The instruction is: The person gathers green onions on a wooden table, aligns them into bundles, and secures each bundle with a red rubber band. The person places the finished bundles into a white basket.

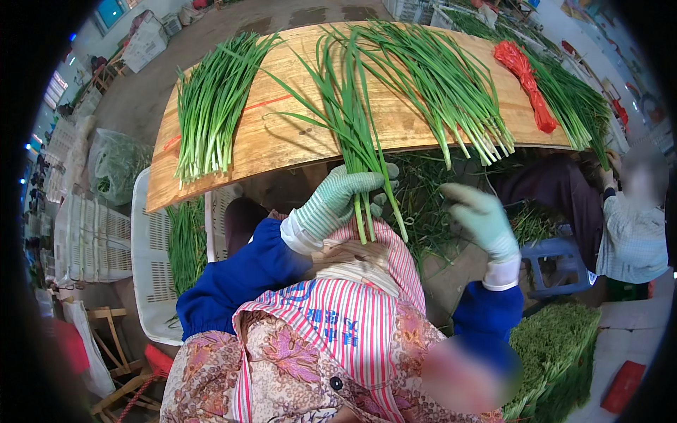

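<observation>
My left hand (344,196), in a striped pale-green glove, is closed around a few garlic chives (346,119). Their pale stem ends point down towards my lap, and their leaves reach over the wooden board (296,58). My right hand (480,215), gloved too and blurred by motion, is raised to the right of them with its fingers apart; I see nothing in it. A larger pile of chives (439,84) lies on the board beyond my hands. At the board's left end rests a neat bundle of chives (217,106).
Red plastic ties (526,84) lie on the board's right, beside more chives (566,100). A white crate (151,254) stands left, with chives (188,246) beside its wall. Loose leaves (423,211) cover the floor. Near a blue stool (555,264) sits another person (632,227). A dense green stack (560,349) stands lower right.
</observation>
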A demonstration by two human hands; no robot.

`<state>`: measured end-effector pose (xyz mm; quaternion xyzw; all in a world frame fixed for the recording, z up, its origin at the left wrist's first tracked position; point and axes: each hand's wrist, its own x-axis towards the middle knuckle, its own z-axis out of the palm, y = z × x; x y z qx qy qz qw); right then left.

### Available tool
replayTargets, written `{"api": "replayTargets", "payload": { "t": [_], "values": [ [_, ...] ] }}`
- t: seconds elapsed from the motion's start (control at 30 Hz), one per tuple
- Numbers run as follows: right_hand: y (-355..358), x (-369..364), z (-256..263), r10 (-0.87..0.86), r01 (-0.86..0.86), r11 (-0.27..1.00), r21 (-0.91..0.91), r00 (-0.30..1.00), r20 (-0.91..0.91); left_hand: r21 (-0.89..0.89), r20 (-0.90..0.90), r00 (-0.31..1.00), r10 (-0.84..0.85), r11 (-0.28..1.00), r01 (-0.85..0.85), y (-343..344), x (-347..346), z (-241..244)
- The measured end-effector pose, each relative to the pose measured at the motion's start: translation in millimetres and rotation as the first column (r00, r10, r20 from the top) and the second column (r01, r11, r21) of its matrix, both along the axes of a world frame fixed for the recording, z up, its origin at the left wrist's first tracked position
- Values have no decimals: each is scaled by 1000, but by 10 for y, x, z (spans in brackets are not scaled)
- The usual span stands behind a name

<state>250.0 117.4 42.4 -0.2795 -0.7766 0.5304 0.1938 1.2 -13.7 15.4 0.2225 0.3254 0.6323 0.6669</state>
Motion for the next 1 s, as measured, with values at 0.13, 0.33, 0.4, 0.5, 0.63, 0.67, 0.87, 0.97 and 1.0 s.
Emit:
{"api": "replayTargets", "payload": {
  "t": [0.13,0.33,0.4,0.5,0.63,0.67,0.87,0.97,1.0],
  "values": [
    [-178,-95,-226,-75,79,968,237,997,-28,-14,-35,999,10,1000,-11,-49,73,48],
    [-353,-715,-121,121,-59,894,445,986,-112,-34,-78,997,15,999,-17,-13,91,-10],
    [-378,-797,-168,124,-84,890,448,990,-61,-59,-60,998,15,998,-18,-17,60,-130],
    [-433,-759,-195,28,5,929,370,996,-83,-66,-46,997,-58,996,55,-19,35,-168],
    [-434,-717,-247,-131,178,953,246,972,-197,-93,-9,995,-97,991,96,-58,66,-130],
    [-367,-680,-306,-152,211,950,229,956,-252,-89,-20,998,-66,994,64,-76,78,-81],
    [-199,-378,-601,-293,307,922,237,952,-94,-100,-87,995,-43,994,35,-114,54,-53],
    [-229,-337,-817,-231,234,958,168,972,-37,-74,-107,993,-44,997,36,-121,94,3],
    [-250,-362,-874,-216,216,956,198,976,-20,-59,-109,993,-49,997,43,-117,95,9]
  ]
}}
